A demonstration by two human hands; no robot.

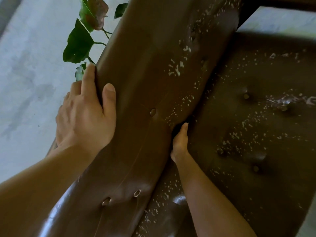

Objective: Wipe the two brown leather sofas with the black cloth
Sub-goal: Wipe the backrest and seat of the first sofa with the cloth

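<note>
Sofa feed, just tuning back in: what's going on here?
A person leans over a brown leather sofa. The left hand grips the rear edge of the backrest, thumb on its front. The right hand is pushed into the crease between backrest and seat, fingers hidden. Pale flecks dot both surfaces; the black cloth is not plainly visible.

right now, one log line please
left hand: grips backrest top | right hand: in crease by seat, grip hidden | cloth: not visible

Green-leaved plant (pixel 78 41) — upper left; grey floor (pixel 25 65).
</note>
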